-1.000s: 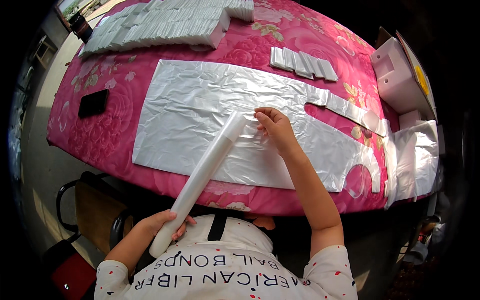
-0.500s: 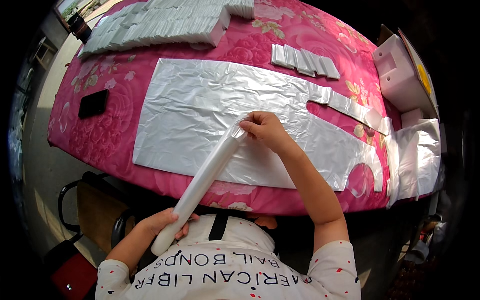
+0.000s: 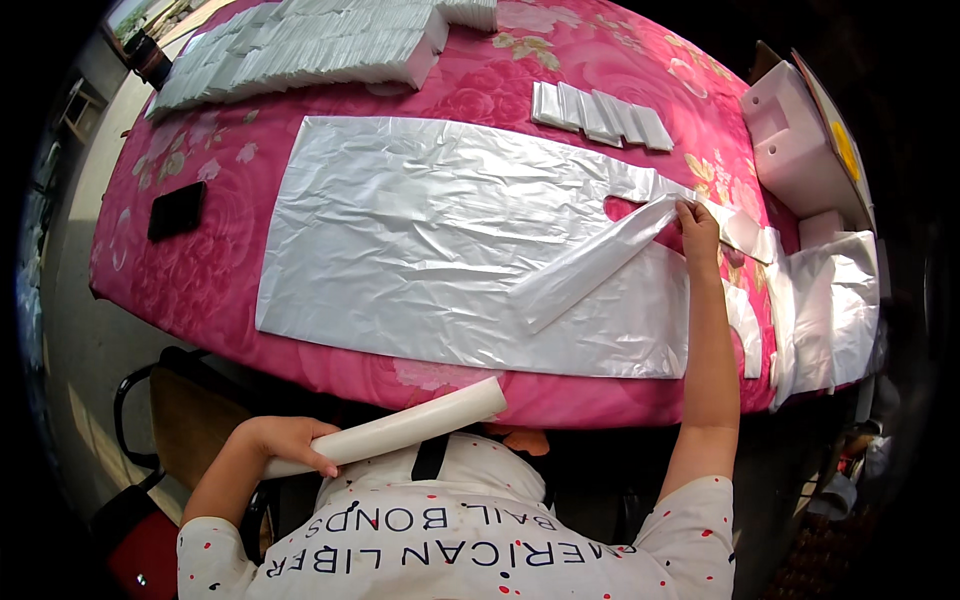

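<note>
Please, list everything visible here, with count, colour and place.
Cut-out plastic sheeting: layers uncountable, silvery white, centre
Tablecloth: one, floral pink, under sheeting
Folded strip: one, whitish, over sheeting
Roll: one, white, at waist
Plastic film: uncountable, silvery, right end
Folded packets: many, white, far left
Packet row: about five, white, rear right
Phone: one, black, left
Foam box: one, white, right rear
Container: one, dark, far-left corner
Chair: one, brown, lower left
Shirt: one, white, bottom centre
Left hand: one, bare, holding roll
Right hand: one, bare, pinching strip
</note>
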Demonstrator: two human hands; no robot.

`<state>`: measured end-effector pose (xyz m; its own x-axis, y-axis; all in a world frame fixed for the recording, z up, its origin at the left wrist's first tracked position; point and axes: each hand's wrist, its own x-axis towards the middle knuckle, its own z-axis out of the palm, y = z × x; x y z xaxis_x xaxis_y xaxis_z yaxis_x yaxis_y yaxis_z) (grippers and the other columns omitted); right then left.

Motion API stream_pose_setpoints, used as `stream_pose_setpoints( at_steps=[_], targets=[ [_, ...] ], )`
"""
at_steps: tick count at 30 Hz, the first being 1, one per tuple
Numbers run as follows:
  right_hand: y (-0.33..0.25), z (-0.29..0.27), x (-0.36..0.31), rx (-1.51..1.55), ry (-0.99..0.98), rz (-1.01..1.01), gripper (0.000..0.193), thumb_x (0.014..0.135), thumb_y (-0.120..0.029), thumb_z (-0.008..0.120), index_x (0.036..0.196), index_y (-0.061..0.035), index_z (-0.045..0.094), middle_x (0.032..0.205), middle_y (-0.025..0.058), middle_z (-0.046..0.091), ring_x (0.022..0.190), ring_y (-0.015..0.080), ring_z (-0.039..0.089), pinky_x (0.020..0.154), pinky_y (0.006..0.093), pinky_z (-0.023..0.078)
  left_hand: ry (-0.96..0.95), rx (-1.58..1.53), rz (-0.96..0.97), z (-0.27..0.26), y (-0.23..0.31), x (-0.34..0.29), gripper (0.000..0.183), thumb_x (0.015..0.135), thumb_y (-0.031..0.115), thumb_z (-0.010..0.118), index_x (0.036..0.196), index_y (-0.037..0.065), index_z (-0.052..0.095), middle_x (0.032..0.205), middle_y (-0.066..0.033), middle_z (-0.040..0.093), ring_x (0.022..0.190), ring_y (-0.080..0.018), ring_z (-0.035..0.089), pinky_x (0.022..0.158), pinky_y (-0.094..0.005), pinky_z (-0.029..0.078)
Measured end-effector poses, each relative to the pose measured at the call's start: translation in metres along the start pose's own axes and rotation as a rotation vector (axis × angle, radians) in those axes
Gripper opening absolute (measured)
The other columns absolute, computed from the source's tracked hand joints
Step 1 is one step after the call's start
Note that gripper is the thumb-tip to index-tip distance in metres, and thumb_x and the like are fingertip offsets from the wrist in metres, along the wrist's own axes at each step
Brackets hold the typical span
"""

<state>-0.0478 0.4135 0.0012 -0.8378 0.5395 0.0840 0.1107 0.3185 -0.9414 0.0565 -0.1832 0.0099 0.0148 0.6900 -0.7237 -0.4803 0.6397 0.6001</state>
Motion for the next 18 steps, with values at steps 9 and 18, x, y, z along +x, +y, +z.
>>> stream_pose_setpoints(
  at_steps=[9, 18],
  targets=[
    [-0.034, 0.081, -0.033, 0.195, -0.273, 0.005, 0.012, 0.085, -0.014, 0.061, 0.087, -0.0024, 0.063, 0.068, -0.0030, 0.056, 0.058, 0.0029, 0.046, 0.053, 0.0178, 0.038, 0.499, 1.019, 0.303, -0.006, 0.167, 0.031, 0.048, 0.062, 0.026, 0.077, 0.103, 0.006, 0.062, 0.084, -0.0125, 0.064, 0.080, -0.0267, 0.061, 0.072, -0.0343, 0.047],
    [-0.051, 0.131, -0.033, 0.103, -0.492, -0.019, 0.013, 0.085, -0.014, 0.060, 0.084, -0.0019, 0.063, 0.065, -0.0039, 0.053, 0.055, 0.0039, 0.044, 0.051, 0.0195, 0.036, 0.806, 1.450, 1.175, -0.019, 0.171, 0.096, 0.055, 0.075, 0.034, 0.066, 0.119, 0.005, 0.051, 0.109, -0.0081, 0.057, 0.101, -0.0248, 0.054, 0.097, -0.0400, 0.039]
  ],
)
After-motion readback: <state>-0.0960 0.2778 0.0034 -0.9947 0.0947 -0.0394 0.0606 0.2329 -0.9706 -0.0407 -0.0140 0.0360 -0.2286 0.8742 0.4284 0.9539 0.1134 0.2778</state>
